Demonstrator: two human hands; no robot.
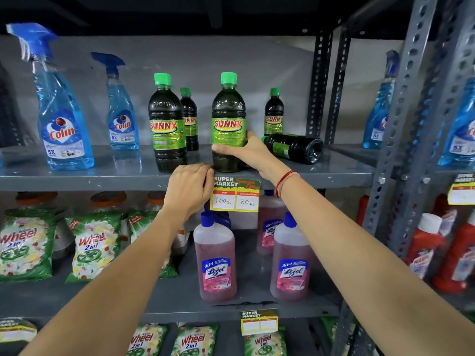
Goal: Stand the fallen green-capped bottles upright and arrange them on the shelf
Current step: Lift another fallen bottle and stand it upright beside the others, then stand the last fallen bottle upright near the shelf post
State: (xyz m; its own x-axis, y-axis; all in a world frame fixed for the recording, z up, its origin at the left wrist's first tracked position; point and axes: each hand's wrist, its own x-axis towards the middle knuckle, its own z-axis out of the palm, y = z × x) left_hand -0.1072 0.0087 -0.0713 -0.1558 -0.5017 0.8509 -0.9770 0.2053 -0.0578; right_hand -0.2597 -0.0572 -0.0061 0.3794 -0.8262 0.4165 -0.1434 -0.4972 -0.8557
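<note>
- Forearms reach up from the bottom of the view; left hand (189, 191) rests curled on the shelf lip (102, 179), grasping nothing; right hand (248, 154) wraps the lower body of an upright Sunny bottle (228, 124) at the front edge.
- Fallen bottle (293, 147) lies on its side just right of that hand, base outward; three more stand upright.
- Full of dark liquid, these probably feel weighty, stiff, smooth; grip mid-body at the label.
- Open room lies right, before the slotted upright (317, 86); front edge is close.

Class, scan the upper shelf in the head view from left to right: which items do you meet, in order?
Large Colin sprayer → smaller Colin sprayer → front-left Sunny bottle → Sunny bottle held by the right hand → fallen Sunny bottle.
</note>
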